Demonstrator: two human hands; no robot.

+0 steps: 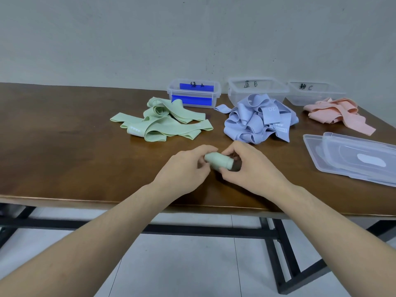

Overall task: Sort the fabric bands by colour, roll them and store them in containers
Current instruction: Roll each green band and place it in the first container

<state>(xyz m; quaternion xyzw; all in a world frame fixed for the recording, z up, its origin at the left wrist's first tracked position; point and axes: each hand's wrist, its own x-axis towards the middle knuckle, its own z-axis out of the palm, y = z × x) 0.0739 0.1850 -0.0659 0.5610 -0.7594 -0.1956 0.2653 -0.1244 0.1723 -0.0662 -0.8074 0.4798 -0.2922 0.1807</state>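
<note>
A tight green roll of band (218,161) lies between my two hands just above the table's front middle. My left hand (184,170) pinches its left end, and my right hand (250,167) grips its right end with curled fingers. Behind it lies a loose pile of green bands (161,121), a heap of pale blue bands (258,120) in the middle and a pile of pink bands (338,114) at the right. Three clear containers stand at the back: container A (194,93) with blue clips, container B (257,88) and container C (315,92).
Clear plastic lids (351,157) lie stacked at the right side of the brown table (75,146). The table's front edge runs just below my wrists, with black frame bars and a tiled floor underneath. A grey wall stands behind the containers.
</note>
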